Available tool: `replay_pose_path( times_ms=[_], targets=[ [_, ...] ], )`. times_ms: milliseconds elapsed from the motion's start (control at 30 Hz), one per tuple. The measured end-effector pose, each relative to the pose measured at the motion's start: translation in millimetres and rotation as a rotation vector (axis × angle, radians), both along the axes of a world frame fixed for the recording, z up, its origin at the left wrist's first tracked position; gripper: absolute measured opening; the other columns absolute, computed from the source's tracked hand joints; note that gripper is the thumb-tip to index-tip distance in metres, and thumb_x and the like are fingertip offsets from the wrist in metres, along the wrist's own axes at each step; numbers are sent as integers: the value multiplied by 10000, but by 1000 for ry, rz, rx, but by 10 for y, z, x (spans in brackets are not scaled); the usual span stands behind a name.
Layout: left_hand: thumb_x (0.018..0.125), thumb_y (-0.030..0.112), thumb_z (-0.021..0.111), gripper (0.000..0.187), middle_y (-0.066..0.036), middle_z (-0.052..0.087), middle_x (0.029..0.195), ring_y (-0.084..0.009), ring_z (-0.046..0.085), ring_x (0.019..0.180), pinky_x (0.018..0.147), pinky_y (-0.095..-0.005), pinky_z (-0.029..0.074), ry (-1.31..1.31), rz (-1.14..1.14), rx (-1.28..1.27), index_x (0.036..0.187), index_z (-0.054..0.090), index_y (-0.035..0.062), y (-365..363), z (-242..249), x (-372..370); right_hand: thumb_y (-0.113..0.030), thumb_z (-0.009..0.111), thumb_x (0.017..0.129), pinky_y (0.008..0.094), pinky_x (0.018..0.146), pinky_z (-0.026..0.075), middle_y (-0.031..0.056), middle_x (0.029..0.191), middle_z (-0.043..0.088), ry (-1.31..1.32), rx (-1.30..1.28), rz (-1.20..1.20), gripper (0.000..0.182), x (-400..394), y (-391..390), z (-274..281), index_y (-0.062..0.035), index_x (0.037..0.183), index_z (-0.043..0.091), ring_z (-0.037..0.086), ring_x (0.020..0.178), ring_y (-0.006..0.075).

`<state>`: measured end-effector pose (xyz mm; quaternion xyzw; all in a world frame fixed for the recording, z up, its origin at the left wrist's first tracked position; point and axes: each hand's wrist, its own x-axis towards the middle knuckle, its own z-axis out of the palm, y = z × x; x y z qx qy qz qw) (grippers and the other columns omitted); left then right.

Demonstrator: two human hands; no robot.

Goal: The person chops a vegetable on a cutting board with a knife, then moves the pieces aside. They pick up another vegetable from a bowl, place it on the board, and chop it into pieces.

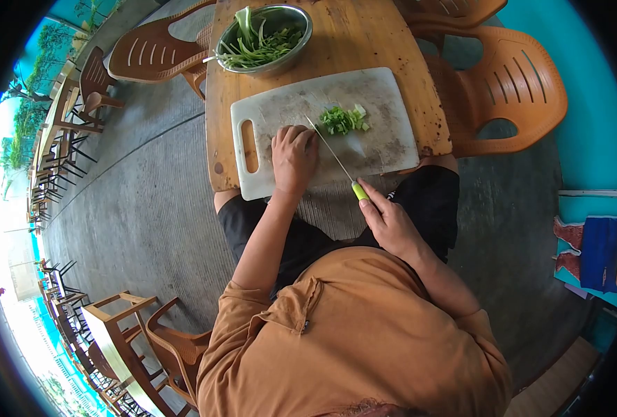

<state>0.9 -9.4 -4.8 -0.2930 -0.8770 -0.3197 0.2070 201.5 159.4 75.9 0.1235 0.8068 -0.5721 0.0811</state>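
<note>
My right hand (390, 224) is wrapped round the lime-green handle of a knife (335, 154). Its thin blade slants up and left across the white cutting board (253, 108), passing just right of my left hand (296, 158). The fingers of that left hand are curled down on the board close to the blade; whatever they press on is hidden beneath them. Right of the blade lies a small pile of chopped greens (343, 121), with paler pieces at its right side.
A metal bowl (307, 43) of long green stalks (253, 45) stands at the far left of the wooden table (343, 28). Brown plastic chairs (524, 90) flank the table. The cutting board's near edge overhangs my lap.
</note>
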Motion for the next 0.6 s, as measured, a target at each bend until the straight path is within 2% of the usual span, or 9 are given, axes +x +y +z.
replay_pose_path(
  times_ms=[33,100,333,433,500,533,600],
  targets=[
    [888,113,792,138,-53,743,1078,-296,667,1094,978,-438,507,-1,-1,2,1017,783,66,-3,-3,-1,-293,552,1138,413,733,563,283,885,717,-3,-1,0,520,4,-1,-8,4,1564,522,760,787,364],
    [885,123,797,131,-40,742,1066,-283,666,1085,958,-426,504,16,0,3,1005,787,70,-2,-11,-15,-296,549,1141,417,677,539,247,770,670,5,-1,-1,519,13,5,-32,-9,1572,520,716,685,333],
    [884,129,803,106,-23,748,1046,-266,668,1070,925,-415,501,41,2,19,973,801,72,4,-17,-22,-298,549,1142,413,648,527,230,701,627,-20,-25,7,524,4,30,-85,-10,1578,515,672,618,307],
    [883,125,803,100,-21,748,1043,-262,669,1066,922,-414,501,40,8,21,966,802,70,10,-15,-25,-302,540,1143,427,662,537,246,729,654,0,13,4,527,-16,2,-36,-1,1575,514,705,655,342],
    [882,124,803,98,-21,749,1043,-261,670,1063,921,-413,502,37,9,12,964,803,70,6,-11,-27,-302,529,1143,453,695,558,276,795,697,-20,55,12,526,-30,-22,-24,7,1568,517,742,739,405],
    [880,123,804,97,-21,749,1043,-259,671,1060,919,-413,503,35,9,3,961,804,69,5,-9,-26,-302,529,1143,453,695,558,276,795,697,-21,54,12,526,-37,-36,-42,7,1568,517,742,739,405],
    [878,123,805,99,-22,749,1042,-260,671,1059,917,-413,504,34,8,2,962,805,69,3,-6,-32,-304,529,1139,484,732,574,309,856,718,69,46,-10,526,-67,-61,-128,-3,1570,516,749,835,467]
  ],
)
